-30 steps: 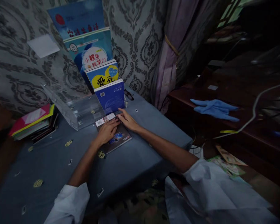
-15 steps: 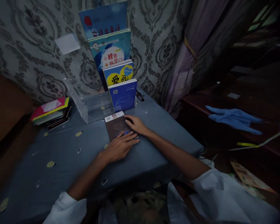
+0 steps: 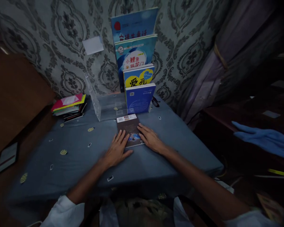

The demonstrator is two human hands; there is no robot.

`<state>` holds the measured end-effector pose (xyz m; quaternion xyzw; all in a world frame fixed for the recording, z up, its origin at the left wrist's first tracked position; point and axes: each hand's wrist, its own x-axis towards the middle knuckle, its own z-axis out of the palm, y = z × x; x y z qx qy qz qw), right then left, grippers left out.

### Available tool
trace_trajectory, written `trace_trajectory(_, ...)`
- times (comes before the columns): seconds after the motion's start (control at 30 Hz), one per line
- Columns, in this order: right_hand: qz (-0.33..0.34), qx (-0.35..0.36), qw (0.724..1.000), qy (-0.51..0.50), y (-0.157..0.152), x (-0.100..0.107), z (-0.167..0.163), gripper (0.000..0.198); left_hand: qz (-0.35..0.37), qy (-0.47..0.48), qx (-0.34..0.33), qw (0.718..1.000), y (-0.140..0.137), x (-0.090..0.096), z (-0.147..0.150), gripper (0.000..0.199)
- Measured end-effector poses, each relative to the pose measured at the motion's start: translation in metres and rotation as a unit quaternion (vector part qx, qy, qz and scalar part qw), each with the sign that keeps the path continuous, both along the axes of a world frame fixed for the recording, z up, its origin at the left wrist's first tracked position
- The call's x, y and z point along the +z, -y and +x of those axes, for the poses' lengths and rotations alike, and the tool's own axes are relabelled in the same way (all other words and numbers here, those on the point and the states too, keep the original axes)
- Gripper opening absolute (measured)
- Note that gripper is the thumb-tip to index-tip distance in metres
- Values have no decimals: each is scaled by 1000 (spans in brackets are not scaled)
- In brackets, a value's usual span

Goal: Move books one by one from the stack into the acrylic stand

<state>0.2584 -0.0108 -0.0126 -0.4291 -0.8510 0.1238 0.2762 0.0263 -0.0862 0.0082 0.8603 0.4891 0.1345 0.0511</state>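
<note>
Tablecloth (image 3: 175, 132) bears a book (image 3: 130, 128), lengthwise toward the rack (image 3: 96, 105).

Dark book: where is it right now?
In the head view, just below center: the dark book lies flat on the table, between the left hand and the right hand, in front of the clear rack.

Across the centre, the tablecloth (image 3: 184, 138) is smooth, matt cloth. Mid-frame, the dark book (image 3: 129, 127) has a smooth paper cover. The rack (image 3: 94, 101) left of centre is clear, glossy plastic. The glove (image 3: 262, 138) at the right looks like matt rubber; the curtain (image 3: 201, 82) at upper right is folded cloth.
</note>
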Motion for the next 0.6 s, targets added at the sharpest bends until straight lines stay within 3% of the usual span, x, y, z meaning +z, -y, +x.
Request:
trace_trajectory(0.17,-5,10,999,29,20,3,3,49,-22,-1,-4,1000,15,1,-2,74)
trace_trajectory(0.33,7,34,999,41,65,0,21,54,-31,-4,-27,999,57,2,-1,90)
trace_trajectory(0.5,73,115,988,67,112,-11,53,86,-16,-22,-70,997,100,-15,-4,125)
trace_trajectory(0.57,92,146,982,78,124,-19,61,100,19,-40,-89,995,109,-23,-8,113)
trace_trajectory(0.6,103,149,981,74,128,-24,64,95,38,-48,-93,994,111,-25,-9,102)
